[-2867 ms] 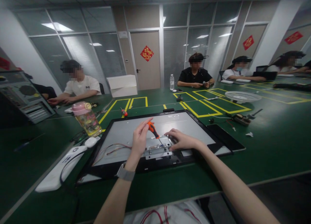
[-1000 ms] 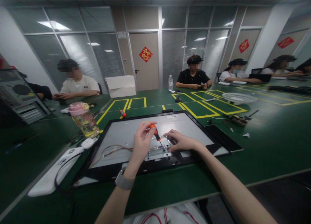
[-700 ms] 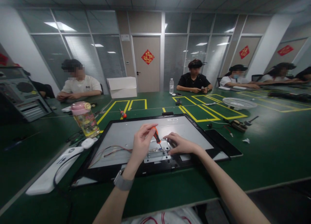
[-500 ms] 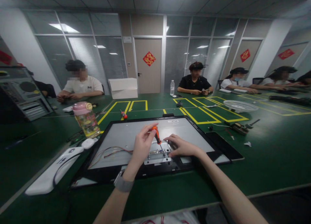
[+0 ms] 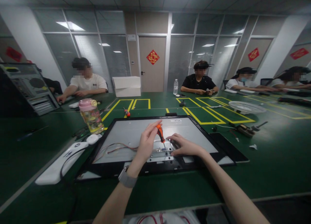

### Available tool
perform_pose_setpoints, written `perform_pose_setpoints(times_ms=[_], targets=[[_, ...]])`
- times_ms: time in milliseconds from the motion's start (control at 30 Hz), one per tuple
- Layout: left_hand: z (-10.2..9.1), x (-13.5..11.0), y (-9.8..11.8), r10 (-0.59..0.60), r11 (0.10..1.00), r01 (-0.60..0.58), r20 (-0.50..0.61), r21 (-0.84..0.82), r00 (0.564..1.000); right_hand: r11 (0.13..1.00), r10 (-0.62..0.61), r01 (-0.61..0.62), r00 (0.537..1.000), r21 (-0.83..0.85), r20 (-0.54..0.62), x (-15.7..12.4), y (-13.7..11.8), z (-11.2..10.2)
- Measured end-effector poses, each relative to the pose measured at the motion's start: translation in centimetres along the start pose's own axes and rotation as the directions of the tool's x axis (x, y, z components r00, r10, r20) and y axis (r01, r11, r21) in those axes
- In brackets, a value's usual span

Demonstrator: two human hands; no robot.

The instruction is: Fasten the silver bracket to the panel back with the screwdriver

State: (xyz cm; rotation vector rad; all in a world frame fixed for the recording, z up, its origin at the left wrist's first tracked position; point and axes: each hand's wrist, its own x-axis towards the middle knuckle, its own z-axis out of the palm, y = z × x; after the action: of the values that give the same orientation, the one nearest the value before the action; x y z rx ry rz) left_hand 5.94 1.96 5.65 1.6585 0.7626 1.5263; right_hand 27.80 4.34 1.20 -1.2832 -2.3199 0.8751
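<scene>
My left hand (image 5: 147, 140), a grey-banded watch on its wrist, is closed on the orange and black handle of a screwdriver (image 5: 160, 133). The shaft slants down to a small metal bracket with a board (image 5: 159, 159) on the back of a flat display panel (image 5: 126, 128); I cannot make out a screw at the tip. Resting on the panel at the bracket's right side is my right hand (image 5: 186, 145), thumb and fingers apart around the bracket edge. Thin coloured wires (image 5: 116, 146) run left from the board. The panel lies flat in its black frame.
Left of the panel are a white power strip (image 5: 60, 164) with a black cable, a pink-lidded bottle (image 5: 91, 117) and an open computer case (image 5: 29, 88). A black slab (image 5: 228, 147) lies right, near a dark tool (image 5: 245, 130). Several people sit across the table.
The view has shifted, so everything sits slightly further right. Both hands keep their places on the panel, and the screwdriver stays in my left hand.
</scene>
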Motion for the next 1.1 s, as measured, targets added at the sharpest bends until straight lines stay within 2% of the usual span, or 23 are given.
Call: perform_pose_setpoints(times_ms=[333, 500, 700, 967, 1100], targets=[[-0.15, -0.13, 0.13, 0.055, 0.998, -0.055, 0.005, 0.005, 0.998, 1.000, 0.005, -0.005, 1.000, 0.003, 0.001, 0.08, 0.25, 0.04], [-0.17, -0.19, 0.20, 0.040, 0.998, -0.040, 0.007, 0.049, 0.999, 1.000, -0.012, 0.012, 1.000, 0.007, -0.006, 0.20, 0.54, 0.14], [0.03, -0.28, 0.48, 0.021, 1.000, -0.021, 0.043, -0.007, 0.999, 1.000, -0.020, 0.020, 1.000, 0.003, -0.011, 0.23, 0.73, 0.12], [0.21, -0.50, 0.52, 0.073, 0.997, -0.073, 0.076, -0.003, 0.994, 0.999, -0.023, 0.023, 1.000, -0.026, -0.004, -0.01, 0.15, -0.04], [0.21, -0.45, 0.54, 0.079, 0.996, -0.081, 0.057, 0.026, 0.995, 0.999, -0.016, 0.016, 1.000, -0.028, -0.004, 0.00, 0.13, -0.07]])
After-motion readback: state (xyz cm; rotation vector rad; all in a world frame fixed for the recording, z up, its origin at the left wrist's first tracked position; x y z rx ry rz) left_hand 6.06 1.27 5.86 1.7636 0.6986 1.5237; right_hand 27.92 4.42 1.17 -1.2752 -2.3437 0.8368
